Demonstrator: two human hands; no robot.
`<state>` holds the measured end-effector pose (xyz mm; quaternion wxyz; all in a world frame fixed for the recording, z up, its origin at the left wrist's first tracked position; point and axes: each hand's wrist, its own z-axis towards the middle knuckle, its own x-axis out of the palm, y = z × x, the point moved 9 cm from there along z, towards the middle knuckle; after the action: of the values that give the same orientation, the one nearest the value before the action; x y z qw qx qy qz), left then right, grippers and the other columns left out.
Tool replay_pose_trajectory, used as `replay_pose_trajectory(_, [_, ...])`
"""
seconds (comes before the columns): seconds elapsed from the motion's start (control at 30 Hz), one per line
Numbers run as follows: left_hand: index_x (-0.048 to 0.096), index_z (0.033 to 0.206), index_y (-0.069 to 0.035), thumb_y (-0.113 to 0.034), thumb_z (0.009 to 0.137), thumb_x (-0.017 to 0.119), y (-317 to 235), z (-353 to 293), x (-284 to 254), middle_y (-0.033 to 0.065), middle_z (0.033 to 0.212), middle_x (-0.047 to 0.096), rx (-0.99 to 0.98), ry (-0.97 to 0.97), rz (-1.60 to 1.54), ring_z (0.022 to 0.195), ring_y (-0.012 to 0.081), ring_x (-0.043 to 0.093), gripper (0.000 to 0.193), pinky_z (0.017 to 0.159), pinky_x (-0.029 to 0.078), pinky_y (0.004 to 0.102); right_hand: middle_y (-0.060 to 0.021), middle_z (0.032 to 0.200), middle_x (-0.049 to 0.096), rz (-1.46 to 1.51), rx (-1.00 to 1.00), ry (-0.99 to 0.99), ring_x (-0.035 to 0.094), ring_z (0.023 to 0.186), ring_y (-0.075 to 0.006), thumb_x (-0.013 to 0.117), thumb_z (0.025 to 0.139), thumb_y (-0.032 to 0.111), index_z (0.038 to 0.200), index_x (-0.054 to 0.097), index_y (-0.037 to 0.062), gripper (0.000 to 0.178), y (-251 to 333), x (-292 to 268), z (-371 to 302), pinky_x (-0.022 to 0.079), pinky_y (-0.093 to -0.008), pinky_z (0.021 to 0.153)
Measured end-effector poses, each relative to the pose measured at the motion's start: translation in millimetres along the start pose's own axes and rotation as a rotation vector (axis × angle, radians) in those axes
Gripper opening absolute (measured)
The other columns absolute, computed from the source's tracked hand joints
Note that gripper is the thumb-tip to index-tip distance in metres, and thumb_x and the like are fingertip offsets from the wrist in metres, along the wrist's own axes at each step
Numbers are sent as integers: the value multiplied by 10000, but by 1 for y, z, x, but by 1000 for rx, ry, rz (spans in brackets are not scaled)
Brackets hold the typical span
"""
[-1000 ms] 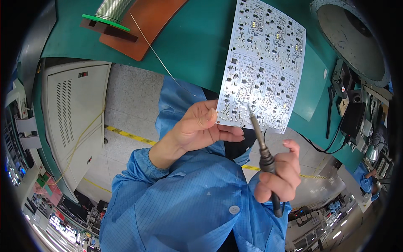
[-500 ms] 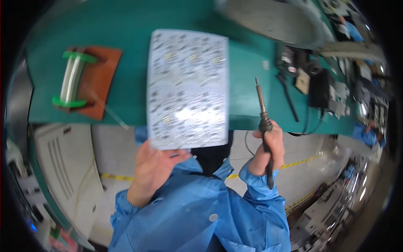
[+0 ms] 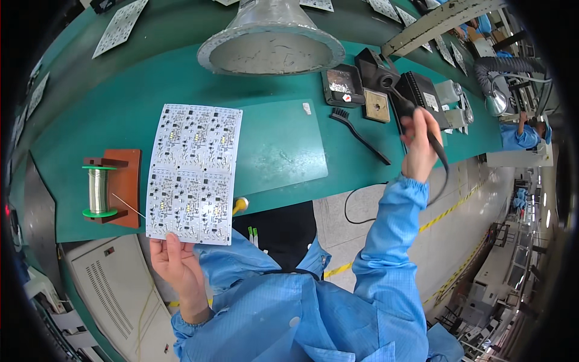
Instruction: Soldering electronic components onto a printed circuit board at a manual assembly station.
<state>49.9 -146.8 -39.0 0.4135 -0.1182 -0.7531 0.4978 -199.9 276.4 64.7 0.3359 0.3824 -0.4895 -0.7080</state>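
Observation:
A white circuit board panel with many small parts is held up by my left hand, thumb and fingers closed on its bottom edge. At the right, my right hand is closed round the handle of a soldering iron, its cable hanging down past my wrist. The iron's front end is at the black iron stand; its tip is hidden. Left of the panel stands a spool of solder wire with green flanges on a brown holder. The wire's loose end reaches the panel's edge.
A metal fume hood hangs over the back of the green table. A black brush, a sponge tray and a black box lie near my right hand. A translucent sheet covers the middle. More panels lie behind.
My right hand has carried the soldering iron from in front of me up and right to the stand. The panel in my left hand has moved left and down, towards the solder spool.

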Motion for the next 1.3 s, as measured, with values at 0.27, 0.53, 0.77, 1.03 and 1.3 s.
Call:
replay_pose_trajectory(0.27, [389, 1238, 89, -51, 885, 533, -47, 6, -8, 188, 1168, 550, 154, 185, 153, 1029, 229, 585, 406, 869, 478, 324, -64, 1189, 574, 598, 336, 224, 547, 788, -138, 490, 936, 377, 1327, 390, 163, 457, -62, 65, 10, 441, -245, 651])
replay_pose_trajectory(0.53, [432, 1209, 98, -13, 794, 588, -78, 26, 30, 160, 1132, 574, 18, 397, 304, 1047, 210, 566, 457, 911, 432, 318, -134, 1249, 519, 542, 144, 534, 455, 687, -84, 481, 916, 423, 1401, 268, 7, 674, 1, 69, -83, 392, -175, 553])
replay_pose_trajectory(0.77, [433, 1200, 101, 34, 811, 564, -64, 40, 77, 159, 1067, 608, -152, 625, 289, 989, 190, 595, 416, 878, 464, 304, -146, 1235, 524, 389, 116, 944, 554, 1062, -185, 671, 818, 255, 1392, 251, -48, 774, 37, 122, -145, 434, -293, 900])
replay_pose_trajectory(1.03, [362, 1250, 54, 10, 815, 599, -31, 40, 106, 133, 1170, 545, 11, 510, 310, 1046, 170, 552, 498, 902, 439, 312, -121, 1158, 573, 418, 281, 841, 570, 1012, -164, 677, 823, 154, 1273, 387, -51, 573, 19, 125, -160, 428, -291, 903])
replay_pose_trajectory(1.3, [391, 1205, 20, -31, 834, 631, -12, 48, 112, 113, 1094, 592, -8, 503, 408, 990, 158, 576, 444, 874, 452, 300, -125, 1144, 581, 388, 271, 850, 579, 1006, -173, 719, 788, 136, 1263, 393, -50, 606, 18, 121, -156, 443, -298, 894])
